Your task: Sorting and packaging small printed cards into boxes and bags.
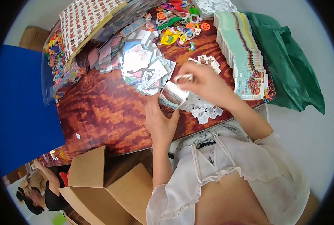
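A small printed paper box with its white flap raised is gripped by my left hand, thumb and fingers on opposite sides. Just above the box's open mouth, my right hand pinches a small white card with a reddish-brown print. Similar small printed cards lie behind that hand. Beside the box, partly under my right forearm, is a pile of small white packets with dark marks. A heap of flat pouches and square cards spreads just beyond the box.
Flat printed boxes stand in a long row at right, by a green plastic bag. Colourful plastic trinkets are heaped at the back. Patterned sheets lie at far left. An open cardboard carton stands below the table edge; another person sits beyond.
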A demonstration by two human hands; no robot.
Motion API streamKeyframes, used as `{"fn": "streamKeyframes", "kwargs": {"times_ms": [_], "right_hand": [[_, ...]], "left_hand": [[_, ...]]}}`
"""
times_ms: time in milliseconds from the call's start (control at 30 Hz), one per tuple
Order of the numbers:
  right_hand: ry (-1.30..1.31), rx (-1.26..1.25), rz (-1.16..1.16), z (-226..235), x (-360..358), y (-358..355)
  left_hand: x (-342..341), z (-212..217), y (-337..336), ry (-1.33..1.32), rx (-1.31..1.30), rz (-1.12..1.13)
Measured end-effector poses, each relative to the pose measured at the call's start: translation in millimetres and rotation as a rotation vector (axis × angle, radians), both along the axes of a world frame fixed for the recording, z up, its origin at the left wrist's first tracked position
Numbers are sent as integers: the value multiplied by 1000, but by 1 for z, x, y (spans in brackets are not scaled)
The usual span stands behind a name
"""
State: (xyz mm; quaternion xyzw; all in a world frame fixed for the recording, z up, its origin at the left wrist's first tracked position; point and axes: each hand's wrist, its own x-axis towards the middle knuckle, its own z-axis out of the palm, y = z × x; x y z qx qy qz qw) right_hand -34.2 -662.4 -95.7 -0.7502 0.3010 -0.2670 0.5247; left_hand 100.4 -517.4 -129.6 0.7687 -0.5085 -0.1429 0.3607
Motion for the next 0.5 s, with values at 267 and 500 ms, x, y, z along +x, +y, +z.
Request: {"fn": "streamKeyframes", "kwargs": {"times_ms": [267, 500], "right_hand": [[422, -477, 81, 17, 18, 25], [620, -332, 252, 14, 22, 20]], "left_hand": [[-7, -2, 1, -120, 31, 61], [-13, -2, -1, -110, 12, 49]]}}
